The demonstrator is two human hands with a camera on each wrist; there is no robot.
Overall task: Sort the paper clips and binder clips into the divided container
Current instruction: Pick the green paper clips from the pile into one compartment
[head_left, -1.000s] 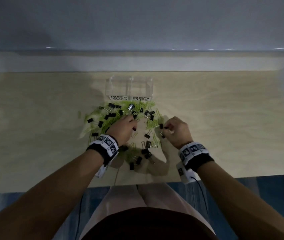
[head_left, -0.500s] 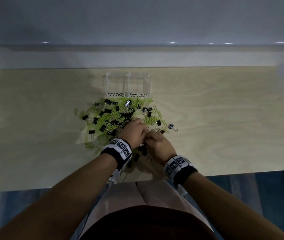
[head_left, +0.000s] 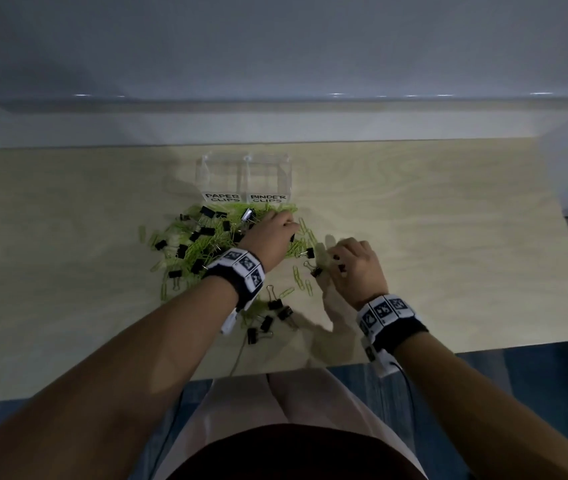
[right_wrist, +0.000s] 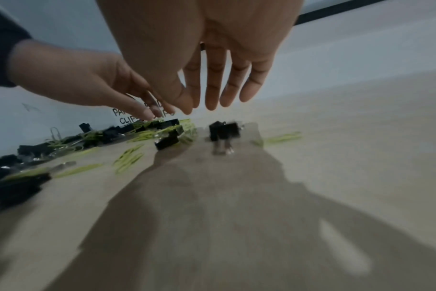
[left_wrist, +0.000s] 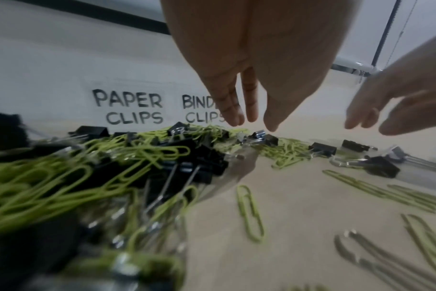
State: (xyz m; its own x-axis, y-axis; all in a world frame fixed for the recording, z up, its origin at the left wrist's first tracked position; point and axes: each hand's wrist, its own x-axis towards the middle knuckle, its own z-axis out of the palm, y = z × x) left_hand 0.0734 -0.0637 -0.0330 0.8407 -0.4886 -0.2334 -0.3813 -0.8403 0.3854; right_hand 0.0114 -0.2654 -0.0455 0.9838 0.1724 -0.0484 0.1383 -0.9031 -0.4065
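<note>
Both hands, left [head_left: 273,233] and right [head_left: 355,268], have loose fingers and hold nothing; binder clips [head_left: 316,271] look small, light, stiff; pinch the wire loops.

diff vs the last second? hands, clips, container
From being bunched together low in the pile half a second ago, the hands split: left hand went up toward the container, right hand out to the right by a stray binder clip. Both are open now and hold nothing. The pile looks more spread out. The container has not moved and looks empty.
</note>
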